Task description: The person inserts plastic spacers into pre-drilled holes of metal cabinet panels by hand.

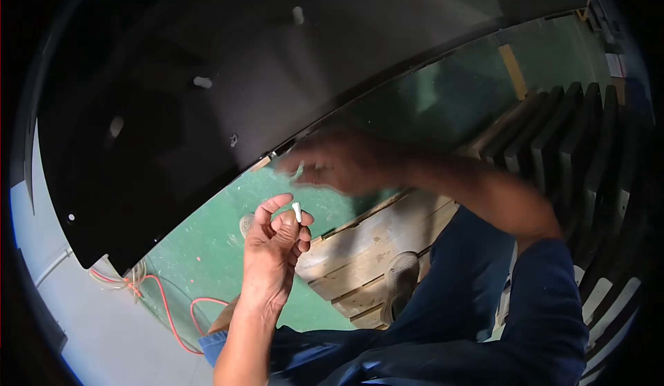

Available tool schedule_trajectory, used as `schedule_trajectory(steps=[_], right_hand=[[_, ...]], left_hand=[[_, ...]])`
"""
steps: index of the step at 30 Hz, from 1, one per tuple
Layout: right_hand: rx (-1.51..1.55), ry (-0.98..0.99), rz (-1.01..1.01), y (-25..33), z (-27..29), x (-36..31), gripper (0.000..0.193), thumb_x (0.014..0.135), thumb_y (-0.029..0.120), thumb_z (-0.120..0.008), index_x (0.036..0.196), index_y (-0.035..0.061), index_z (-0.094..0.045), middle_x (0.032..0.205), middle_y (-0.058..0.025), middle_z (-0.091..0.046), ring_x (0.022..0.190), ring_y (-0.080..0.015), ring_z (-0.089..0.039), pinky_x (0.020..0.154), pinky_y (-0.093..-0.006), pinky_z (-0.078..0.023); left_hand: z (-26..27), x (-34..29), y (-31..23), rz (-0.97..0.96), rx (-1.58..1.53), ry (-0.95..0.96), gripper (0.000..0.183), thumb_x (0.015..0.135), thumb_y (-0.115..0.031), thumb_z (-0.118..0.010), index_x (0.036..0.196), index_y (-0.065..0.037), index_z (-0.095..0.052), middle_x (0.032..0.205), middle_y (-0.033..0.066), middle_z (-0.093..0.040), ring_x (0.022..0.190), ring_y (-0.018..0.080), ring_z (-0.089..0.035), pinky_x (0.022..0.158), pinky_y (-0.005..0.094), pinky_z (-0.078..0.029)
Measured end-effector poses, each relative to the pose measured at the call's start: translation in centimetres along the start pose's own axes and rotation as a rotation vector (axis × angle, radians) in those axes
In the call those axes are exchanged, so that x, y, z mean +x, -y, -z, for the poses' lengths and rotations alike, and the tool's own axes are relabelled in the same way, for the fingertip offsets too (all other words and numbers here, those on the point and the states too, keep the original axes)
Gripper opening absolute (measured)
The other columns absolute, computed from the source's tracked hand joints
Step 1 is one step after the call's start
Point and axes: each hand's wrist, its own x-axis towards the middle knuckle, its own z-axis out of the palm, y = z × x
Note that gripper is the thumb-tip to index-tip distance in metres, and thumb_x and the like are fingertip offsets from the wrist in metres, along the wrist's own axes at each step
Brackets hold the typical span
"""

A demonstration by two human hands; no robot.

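Palm up, my left hand (268, 244) is closed, with a small white plastic plug (297, 211) pinched upright by the thumb and fingers. Just beyond it is my right hand (342, 161), smeared by motion next to the near edge of a large black panel (256, 47). A pale sliver shows by its fingers, too blurred to name. Several white plugs like the held one stick up from the panel, among them one plug (202, 81) at the left and another plug (298, 15) farther back. A small round hole (71, 218) marks the panel's left corner.
Below me a wooden pallet (366, 261) lies on the green floor (200, 230), my shoe (401, 275) on it. Several curved black slats (567, 144) stand in a row at the right. An orange hose (166, 310) trails along the floor at lower left.
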Motion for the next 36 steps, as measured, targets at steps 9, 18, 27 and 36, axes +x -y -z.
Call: schedule_trajectory(steps=[9,18,27,36], right_hand=[[-0.36,0.227,0.211,2.7,-1.3,-3.3,0.011,0.073,0.009,-0.058,0.078,0.0003,-0.054,0.073,-0.01,-0.056,0.062,-0.0217,-0.061,0.056,-0.031,-0.052],[-0.255,-0.249,0.168,-4.9,0.5,-3.2,0.007,0.083,0.008,-0.052,0.084,0.0012,-0.05,0.085,-0.014,-0.056,0.077,-0.0312,-0.058,0.067,-0.0402,-0.045],[-0.361,0.053,-0.303,-11.0,0.8,-5.5,0.014,0.075,0.014,-0.061,0.076,0.0056,-0.051,0.07,-0.0149,-0.058,0.068,-0.0316,-0.059,0.061,-0.0435,-0.045],[-0.277,-0.224,-0.387,-15.0,2.1,-4.7,0.015,0.077,0.019,-0.062,0.077,0.0059,-0.054,0.069,-0.0109,-0.058,0.067,-0.0289,-0.058,0.06,-0.0413,-0.044]], left_hand=[[-0.6,1.3,2.0,0.111,0.138,0.079,0.031,0.084,-0.008,-0.06,0.112,-0.004,-0.047,0.075,-0.0003,-0.056,0.063,0.0089,-0.05,0.054,0.0197,-0.037],[-2.2,0.9,0.5,0.046,0.07,-0.004,0.027,0.09,-0.01,-0.052,0.115,-0.002,-0.045,0.092,0.0093,-0.06,0.064,0.0082,-0.05,0.057,0.0173,-0.042],[-2.7,0.4,0.3,0.075,0.099,0.014,0.02,0.09,-0.011,-0.052,0.108,-0.003,-0.05,0.088,0.0069,-0.059,0.064,0.0079,-0.05,0.054,0.0177,-0.039],[-2.5,0.3,0.4,0.092,0.107,0.007,0.016,0.09,-0.01,-0.052,0.104,-0.004,-0.053,0.085,0.0053,-0.059,0.062,0.0075,-0.049,0.052,0.0167,-0.039]])
